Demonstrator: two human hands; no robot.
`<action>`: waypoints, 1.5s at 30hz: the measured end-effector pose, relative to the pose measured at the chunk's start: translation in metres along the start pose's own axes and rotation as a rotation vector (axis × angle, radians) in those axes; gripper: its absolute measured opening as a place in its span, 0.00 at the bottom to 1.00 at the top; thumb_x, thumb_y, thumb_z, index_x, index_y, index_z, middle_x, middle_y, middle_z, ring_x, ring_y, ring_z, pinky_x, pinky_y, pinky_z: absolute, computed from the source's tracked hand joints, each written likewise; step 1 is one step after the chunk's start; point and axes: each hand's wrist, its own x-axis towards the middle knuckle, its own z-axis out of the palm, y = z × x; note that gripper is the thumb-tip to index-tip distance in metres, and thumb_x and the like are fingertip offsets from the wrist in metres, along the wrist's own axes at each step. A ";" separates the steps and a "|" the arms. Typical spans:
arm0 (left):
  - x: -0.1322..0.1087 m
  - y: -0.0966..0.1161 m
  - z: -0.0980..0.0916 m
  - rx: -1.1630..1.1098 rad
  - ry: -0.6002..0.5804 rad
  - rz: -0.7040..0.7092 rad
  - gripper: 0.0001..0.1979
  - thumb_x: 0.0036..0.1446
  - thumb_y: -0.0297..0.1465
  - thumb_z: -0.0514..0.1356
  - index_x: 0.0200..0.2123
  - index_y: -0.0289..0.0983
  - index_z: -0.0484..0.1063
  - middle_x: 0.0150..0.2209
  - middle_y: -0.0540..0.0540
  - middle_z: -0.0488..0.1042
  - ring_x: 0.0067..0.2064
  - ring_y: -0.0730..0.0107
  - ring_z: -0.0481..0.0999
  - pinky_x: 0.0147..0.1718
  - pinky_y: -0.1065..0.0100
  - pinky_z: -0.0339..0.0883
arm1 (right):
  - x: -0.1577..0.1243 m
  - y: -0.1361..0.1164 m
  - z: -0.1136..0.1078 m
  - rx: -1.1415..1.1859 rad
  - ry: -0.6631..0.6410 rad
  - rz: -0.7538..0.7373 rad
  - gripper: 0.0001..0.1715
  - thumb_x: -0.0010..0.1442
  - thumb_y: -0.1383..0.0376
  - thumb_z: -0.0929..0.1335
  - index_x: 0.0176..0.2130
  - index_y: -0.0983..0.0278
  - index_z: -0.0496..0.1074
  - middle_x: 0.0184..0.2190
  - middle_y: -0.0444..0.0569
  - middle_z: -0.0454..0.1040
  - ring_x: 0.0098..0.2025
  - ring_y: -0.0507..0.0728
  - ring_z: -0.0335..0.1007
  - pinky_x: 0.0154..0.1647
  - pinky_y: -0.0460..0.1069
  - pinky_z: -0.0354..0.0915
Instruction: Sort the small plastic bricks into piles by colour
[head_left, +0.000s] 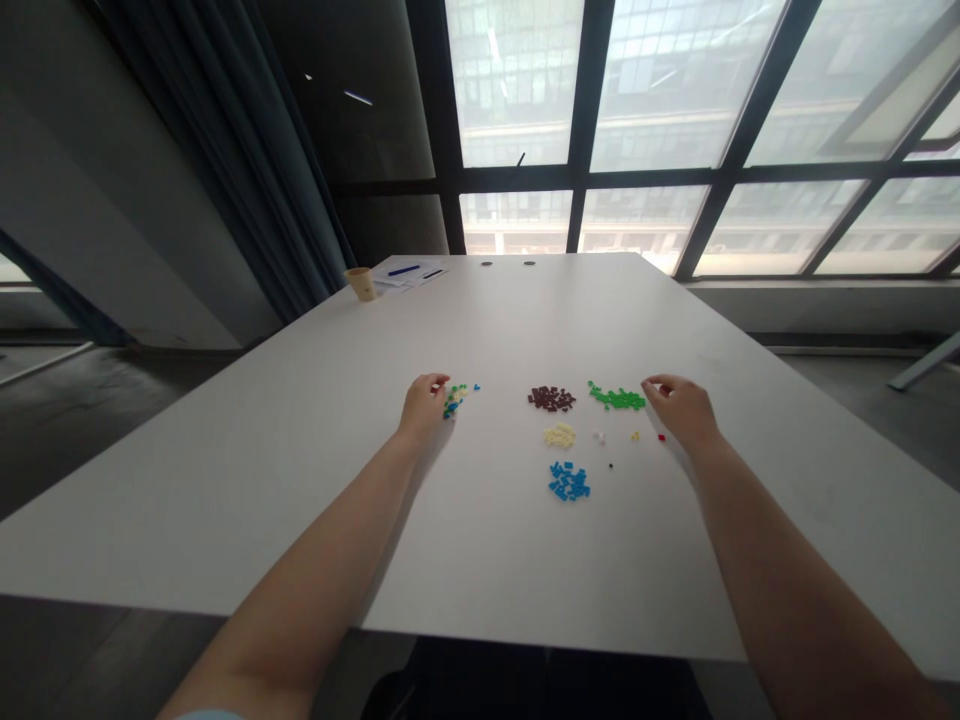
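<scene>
My left hand rests at the left edge of a small mixed heap of green, blue and pale yellow toy bricks, its fingers curled together. Whatever they may hold is too small to make out. At the right end of a pile of green bricks is my right hand, thumb and fingers pinched; I cannot see what is between them. Between the hands lie a dark brown brick pile, a pale yellow pile and a blue pile.
Single small pieces lie near the piles: white, yellow, red, black and blue. A paper cup and papers with pens sit at the far left of the white table.
</scene>
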 end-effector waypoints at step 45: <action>-0.055 0.076 0.027 -0.390 -0.398 -0.088 0.04 0.52 0.27 0.49 0.30 0.36 0.62 0.23 0.51 0.66 0.25 0.75 0.67 0.27 0.71 0.63 | -0.055 -0.081 0.006 0.301 -0.143 -0.474 0.14 0.53 0.63 0.61 0.33 0.63 0.74 0.21 0.44 0.63 0.25 0.51 0.59 0.29 0.45 0.56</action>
